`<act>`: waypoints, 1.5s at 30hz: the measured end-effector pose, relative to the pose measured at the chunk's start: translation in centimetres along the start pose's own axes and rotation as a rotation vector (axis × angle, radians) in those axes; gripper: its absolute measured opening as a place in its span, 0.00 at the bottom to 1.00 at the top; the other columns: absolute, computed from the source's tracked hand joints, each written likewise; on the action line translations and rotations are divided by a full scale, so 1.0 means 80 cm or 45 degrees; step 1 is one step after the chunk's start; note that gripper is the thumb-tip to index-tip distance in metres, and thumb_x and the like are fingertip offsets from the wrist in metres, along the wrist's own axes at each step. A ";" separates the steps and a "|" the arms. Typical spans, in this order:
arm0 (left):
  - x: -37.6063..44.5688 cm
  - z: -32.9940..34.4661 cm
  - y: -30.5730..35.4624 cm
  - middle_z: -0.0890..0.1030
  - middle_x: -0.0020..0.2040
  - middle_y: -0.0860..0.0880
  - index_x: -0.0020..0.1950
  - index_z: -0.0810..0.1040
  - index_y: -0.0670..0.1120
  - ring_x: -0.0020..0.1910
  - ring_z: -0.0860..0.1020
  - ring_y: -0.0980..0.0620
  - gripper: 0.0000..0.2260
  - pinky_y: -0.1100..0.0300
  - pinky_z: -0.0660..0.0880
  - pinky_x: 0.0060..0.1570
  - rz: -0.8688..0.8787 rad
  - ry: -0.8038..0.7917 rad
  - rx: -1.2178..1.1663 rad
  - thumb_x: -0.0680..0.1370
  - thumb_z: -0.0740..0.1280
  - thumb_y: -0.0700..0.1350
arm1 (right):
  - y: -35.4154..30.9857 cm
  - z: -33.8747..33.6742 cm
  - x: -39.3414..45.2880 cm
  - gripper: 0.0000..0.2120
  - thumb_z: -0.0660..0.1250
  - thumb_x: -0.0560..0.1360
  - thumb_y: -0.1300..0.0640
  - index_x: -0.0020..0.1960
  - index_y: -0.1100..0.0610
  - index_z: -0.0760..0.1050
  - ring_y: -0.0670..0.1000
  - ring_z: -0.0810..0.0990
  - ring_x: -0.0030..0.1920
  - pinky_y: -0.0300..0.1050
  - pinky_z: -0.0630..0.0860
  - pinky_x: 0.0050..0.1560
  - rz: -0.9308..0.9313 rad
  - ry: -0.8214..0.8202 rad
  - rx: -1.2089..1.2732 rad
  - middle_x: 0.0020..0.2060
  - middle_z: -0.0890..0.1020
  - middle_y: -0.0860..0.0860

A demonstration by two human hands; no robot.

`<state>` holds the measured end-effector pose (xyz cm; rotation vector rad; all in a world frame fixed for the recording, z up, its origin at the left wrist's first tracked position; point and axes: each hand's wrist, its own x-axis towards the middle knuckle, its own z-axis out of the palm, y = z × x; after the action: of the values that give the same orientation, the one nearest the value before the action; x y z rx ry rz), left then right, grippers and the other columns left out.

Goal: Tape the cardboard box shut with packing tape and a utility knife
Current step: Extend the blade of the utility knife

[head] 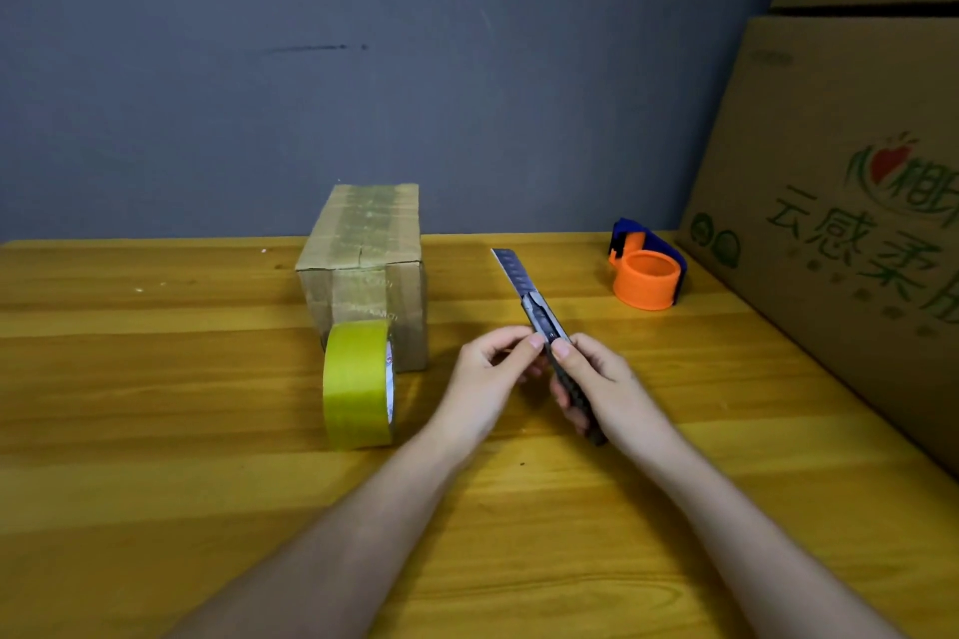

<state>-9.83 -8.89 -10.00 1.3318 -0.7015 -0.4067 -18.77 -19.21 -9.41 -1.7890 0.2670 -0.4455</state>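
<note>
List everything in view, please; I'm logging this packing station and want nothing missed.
small cardboard box: 1, brown, taped top, table's far middle
tape roll: 1, yellow-green, on edge, right in front of the box
utility knife: 1, dark handle, blade extended, held above table
tape dispenser: 1, orange and blue, far right of table
large printed cartons: 2, brown, stacked at right
table: 1, yellowish wood
wall: 1, grey-blue, behind
left hand: 1, pinching knife near slider
right hand: 1, gripping handle
</note>
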 end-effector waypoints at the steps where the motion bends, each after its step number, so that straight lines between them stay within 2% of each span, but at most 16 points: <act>1: 0.000 0.000 0.000 0.79 0.36 0.51 0.51 0.80 0.36 0.32 0.75 0.64 0.08 0.72 0.72 0.35 -0.007 0.005 -0.005 0.77 0.64 0.38 | 0.000 0.001 0.000 0.10 0.56 0.81 0.55 0.43 0.56 0.71 0.47 0.66 0.20 0.39 0.61 0.22 0.004 -0.011 0.013 0.25 0.72 0.50; 7: -0.001 0.001 0.002 0.79 0.32 0.55 0.47 0.80 0.41 0.31 0.75 0.63 0.06 0.72 0.71 0.35 -0.005 -0.037 0.013 0.77 0.64 0.38 | -0.002 -0.004 -0.002 0.12 0.57 0.81 0.56 0.45 0.63 0.71 0.45 0.63 0.19 0.36 0.60 0.19 -0.016 0.006 -0.001 0.25 0.68 0.51; 10: -0.001 0.002 0.002 0.80 0.33 0.54 0.48 0.81 0.38 0.32 0.75 0.62 0.06 0.71 0.72 0.36 -0.020 -0.012 0.017 0.77 0.64 0.38 | 0.001 -0.004 -0.001 0.10 0.56 0.81 0.56 0.45 0.59 0.71 0.45 0.64 0.20 0.39 0.60 0.21 0.002 -0.041 0.025 0.26 0.69 0.49; 13: 0.000 -0.003 0.001 0.80 0.36 0.50 0.48 0.81 0.41 0.36 0.77 0.56 0.07 0.62 0.74 0.42 -0.060 -0.009 0.046 0.78 0.64 0.41 | 0.003 -0.002 0.001 0.07 0.57 0.80 0.58 0.49 0.59 0.72 0.47 0.68 0.22 0.42 0.63 0.23 -0.012 -0.103 0.027 0.27 0.74 0.47; 15: -0.001 -0.004 0.002 0.80 0.37 0.48 0.47 0.80 0.44 0.39 0.77 0.49 0.07 0.54 0.74 0.46 -0.056 -0.056 0.093 0.79 0.62 0.43 | 0.003 0.000 0.001 0.05 0.57 0.80 0.60 0.52 0.59 0.72 0.46 0.69 0.22 0.39 0.65 0.24 -0.001 -0.123 0.068 0.28 0.75 0.48; 17: 0.001 -0.004 0.005 0.80 0.40 0.49 0.46 0.79 0.47 0.43 0.77 0.48 0.08 0.51 0.74 0.50 -0.012 -0.034 0.253 0.80 0.60 0.43 | -0.001 0.001 0.001 0.06 0.58 0.80 0.60 0.54 0.59 0.72 0.47 0.70 0.21 0.38 0.66 0.24 0.015 -0.101 0.105 0.28 0.76 0.50; 20: 0.004 -0.001 0.025 0.79 0.52 0.46 0.51 0.80 0.47 0.51 0.78 0.45 0.11 0.45 0.74 0.57 0.066 -0.010 0.591 0.79 0.58 0.41 | -0.009 0.001 0.000 0.05 0.57 0.80 0.62 0.52 0.56 0.71 0.48 0.72 0.20 0.37 0.69 0.22 -0.019 -0.071 0.161 0.28 0.77 0.52; 25: -0.013 -0.016 0.090 0.80 0.58 0.49 0.65 0.74 0.51 0.56 0.78 0.49 0.16 0.50 0.73 0.60 0.116 -0.182 1.097 0.78 0.60 0.46 | -0.038 0.005 0.000 0.07 0.57 0.79 0.64 0.52 0.54 0.71 0.50 0.79 0.24 0.39 0.75 0.24 -0.092 -0.047 0.146 0.34 0.80 0.50; 28: -0.031 -0.045 0.129 0.83 0.51 0.53 0.59 0.77 0.52 0.50 0.81 0.53 0.12 0.52 0.76 0.57 0.184 -0.162 0.979 0.78 0.62 0.46 | -0.059 0.013 0.002 0.06 0.58 0.80 0.63 0.53 0.53 0.69 0.50 0.78 0.25 0.39 0.74 0.24 -0.113 -0.038 0.082 0.36 0.81 0.51; 30: -0.039 -0.071 0.144 0.83 0.49 0.53 0.55 0.77 0.54 0.48 0.82 0.53 0.09 0.53 0.77 0.56 0.230 -0.104 0.872 0.78 0.62 0.43 | -0.070 0.021 0.003 0.06 0.58 0.80 0.63 0.54 0.55 0.69 0.49 0.76 0.24 0.40 0.72 0.25 -0.109 -0.042 0.041 0.36 0.81 0.51; 33: -0.046 -0.114 0.152 0.83 0.45 0.48 0.52 0.76 0.50 0.41 0.82 0.55 0.09 0.62 0.78 0.49 0.229 0.013 0.661 0.79 0.61 0.38 | -0.082 0.038 0.004 0.06 0.58 0.79 0.63 0.55 0.57 0.69 0.49 0.74 0.24 0.42 0.71 0.26 -0.087 -0.041 0.011 0.35 0.80 0.52; 36: -0.053 -0.154 0.151 0.81 0.44 0.45 0.56 0.75 0.45 0.36 0.81 0.61 0.11 0.71 0.75 0.39 0.203 0.119 0.536 0.79 0.59 0.34 | -0.090 0.056 0.005 0.04 0.58 0.80 0.59 0.53 0.56 0.70 0.49 0.73 0.23 0.43 0.71 0.26 -0.083 -0.052 0.007 0.35 0.80 0.52; 38: -0.058 -0.175 0.145 0.80 0.43 0.46 0.60 0.72 0.45 0.34 0.81 0.61 0.13 0.67 0.75 0.42 0.178 0.176 0.557 0.78 0.59 0.34 | -0.095 0.066 0.007 0.04 0.58 0.80 0.55 0.51 0.55 0.70 0.49 0.73 0.24 0.42 0.71 0.26 -0.081 -0.069 -0.012 0.35 0.80 0.52; 41: -0.065 -0.192 0.133 0.81 0.45 0.45 0.67 0.66 0.54 0.37 0.82 0.58 0.18 0.51 0.77 0.50 0.105 0.180 0.724 0.78 0.63 0.43 | -0.101 0.076 0.009 0.09 0.57 0.80 0.53 0.53 0.58 0.71 0.49 0.73 0.24 0.42 0.71 0.27 -0.084 -0.086 -0.049 0.36 0.80 0.53; 43: -0.070 -0.196 0.129 0.82 0.45 0.46 0.71 0.59 0.60 0.40 0.83 0.53 0.24 0.50 0.77 0.53 0.025 0.084 0.831 0.77 0.64 0.49 | -0.105 0.080 0.011 0.10 0.57 0.80 0.54 0.55 0.59 0.71 0.49 0.73 0.24 0.43 0.71 0.27 -0.088 -0.084 -0.071 0.35 0.80 0.53; 45: -0.071 -0.194 0.127 0.83 0.44 0.46 0.72 0.51 0.65 0.41 0.83 0.49 0.31 0.52 0.77 0.52 -0.093 -0.054 0.805 0.76 0.65 0.51 | -0.108 0.083 0.014 0.09 0.57 0.80 0.55 0.55 0.59 0.71 0.50 0.73 0.24 0.43 0.70 0.26 -0.091 -0.078 -0.102 0.35 0.80 0.53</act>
<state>-4.76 8.33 -2.69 1.9526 -0.8576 -0.2783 -15.31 -11.59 -2.36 -1.8920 0.1804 -0.4347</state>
